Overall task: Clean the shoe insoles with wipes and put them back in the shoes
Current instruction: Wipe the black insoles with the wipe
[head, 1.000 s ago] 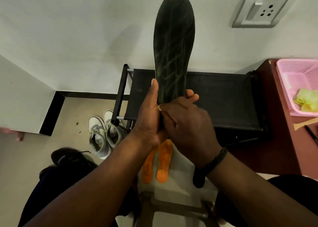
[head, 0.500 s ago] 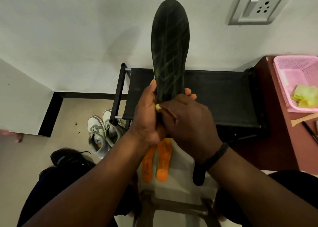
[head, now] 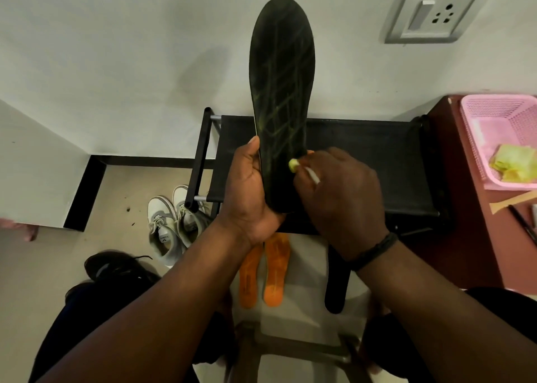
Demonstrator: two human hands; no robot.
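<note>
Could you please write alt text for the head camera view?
A left hand holds a black insole upright while the right hand presses a small yellow-tipped swab to its heel; two orange insoles lie below.

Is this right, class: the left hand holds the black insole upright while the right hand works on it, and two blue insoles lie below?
Not quite. The head view shows the two insoles below are orange, not blue. The left hand does hold the black insole upright, and the right hand works on it.

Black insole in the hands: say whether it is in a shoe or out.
Out: the left hand holds the black insole upright, no shoe around it.
</note>
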